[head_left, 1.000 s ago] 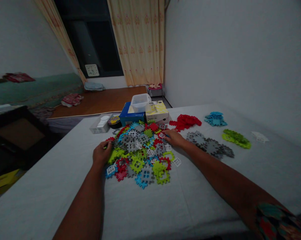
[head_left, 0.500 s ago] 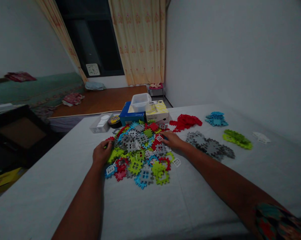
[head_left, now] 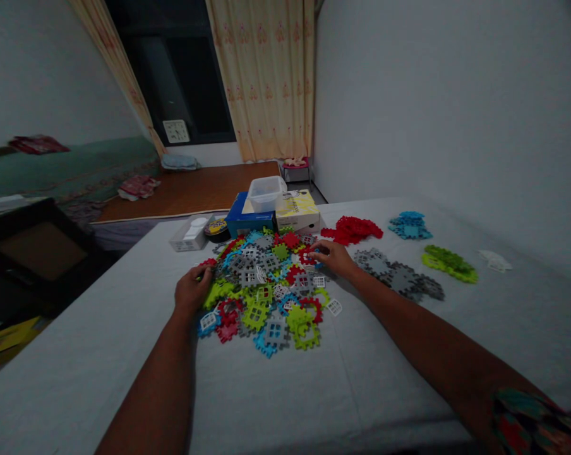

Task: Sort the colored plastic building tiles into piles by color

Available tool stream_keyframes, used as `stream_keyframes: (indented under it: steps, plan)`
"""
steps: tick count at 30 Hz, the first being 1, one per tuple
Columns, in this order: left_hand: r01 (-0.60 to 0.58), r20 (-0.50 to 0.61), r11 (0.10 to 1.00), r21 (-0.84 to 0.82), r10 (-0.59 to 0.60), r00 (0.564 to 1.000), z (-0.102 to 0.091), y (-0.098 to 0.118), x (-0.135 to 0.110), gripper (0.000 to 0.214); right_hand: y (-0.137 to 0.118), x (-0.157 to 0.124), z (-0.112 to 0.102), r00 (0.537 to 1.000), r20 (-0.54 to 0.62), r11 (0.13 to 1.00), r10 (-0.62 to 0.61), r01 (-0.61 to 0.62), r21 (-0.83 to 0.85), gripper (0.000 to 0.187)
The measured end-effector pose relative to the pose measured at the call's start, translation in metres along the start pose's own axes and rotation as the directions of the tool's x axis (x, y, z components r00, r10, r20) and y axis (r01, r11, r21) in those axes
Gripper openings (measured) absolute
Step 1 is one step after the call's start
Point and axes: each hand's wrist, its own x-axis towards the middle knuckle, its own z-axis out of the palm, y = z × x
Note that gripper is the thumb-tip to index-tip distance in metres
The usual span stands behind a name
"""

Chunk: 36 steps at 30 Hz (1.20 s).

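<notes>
Though both at one mixed heap (head_left: pixel 256 278), right hand (head_left: pixel 333 258) in pinch on one red piece (head_left: pixel 305 256), left hand (head_left: pixel 192 291) grip unclear

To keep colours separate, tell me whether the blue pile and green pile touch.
Apart: the head view shows cloth between the blue pile and green pile.

White clock (head_left: pixel 176 131) by dark window (head_left: pixel 198 82), patterned yellow curtain (head_left: pixel 271 76), brown mat (head_left: pixel 210 189)
</notes>
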Motion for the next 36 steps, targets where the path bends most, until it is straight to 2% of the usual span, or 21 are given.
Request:
stream_keyframes:
  steps: [4, 10, 19, 21, 24, 26, 28, 30, 32, 34, 36]
  plan:
    - [0.006, 0.003, 0.999, 0.033, -0.006, 1.0, -0.003, 0.004, 0.0, 0.033, 0.001, -0.002, 0.0, 0.999, 0.033, 0.996, 0.04, -0.043, 0.072, 0.02]
    - [0.026, 0.009, 1.0, 0.002, -0.026, 1.0, -0.003, 0.005, -0.001, 0.035, 0.008, -0.001, -0.002, 0.998, -0.036, 0.998, -0.047, 0.045, -0.047, 0.017]
    - [0.016, 0.023, 1.0, 0.015, -0.016, 1.0, -0.002, 0.002, 0.0, 0.038, 0.018, 0.0, -0.004, 0.997, -0.067, 0.996, -0.026, 0.02, -0.083, 0.014]
    - [0.01, 0.024, 1.0, 0.011, -0.01, 1.0, -0.001, 0.001, 0.001, 0.039, 0.017, -0.001, -0.002, 0.997, -0.076, 0.999, 0.0, -0.003, -0.045, 0.015]
    - [0.004, 0.024, 1.0, 0.0, -0.004, 1.0, -0.001, -0.001, 0.002, 0.039, 0.009, 0.001, -0.004, 0.997, -0.059, 0.989, 0.047, -0.038, 0.146, 0.022]
    - [0.01, 0.024, 1.0, 0.001, -0.01, 1.0, -0.001, -0.001, 0.002, 0.039, 0.0, 0.005, -0.016, 0.994, -0.07, 0.972, 0.084, -0.066, 0.225, 0.029]
    - [0.02, 0.026, 1.0, 0.002, -0.02, 0.999, -0.001, 0.0, 0.001, 0.039, -0.007, 0.012, -0.039, 0.981, -0.162, 0.97, 0.105, -0.066, 0.234, 0.034]
    - [0.016, 0.026, 1.0, -0.002, -0.016, 1.0, -0.001, 0.0, 0.001, 0.039, -0.01, 0.022, -0.07, 0.938, -0.322, 0.97, 0.128, -0.049, 0.24, 0.038]
    - [0.012, 0.024, 1.0, -0.003, -0.012, 1.0, -0.001, 0.001, 0.001, 0.038, -0.007, 0.033, -0.101, 0.874, -0.446, 0.959, 0.194, -0.073, 0.276, 0.039]
    - [0.015, 0.022, 1.0, 0.004, -0.015, 1.0, -0.001, 0.001, 0.001, 0.037, 0.001, 0.041, -0.124, 0.828, -0.476, 0.941, 0.297, -0.168, 0.295, 0.037]
    - [0.023, 0.024, 1.0, 0.017, -0.024, 0.999, -0.001, 0.002, 0.001, 0.036, 0.009, 0.045, -0.135, 0.814, -0.473, 0.94, 0.338, -0.263, 0.219, 0.033]
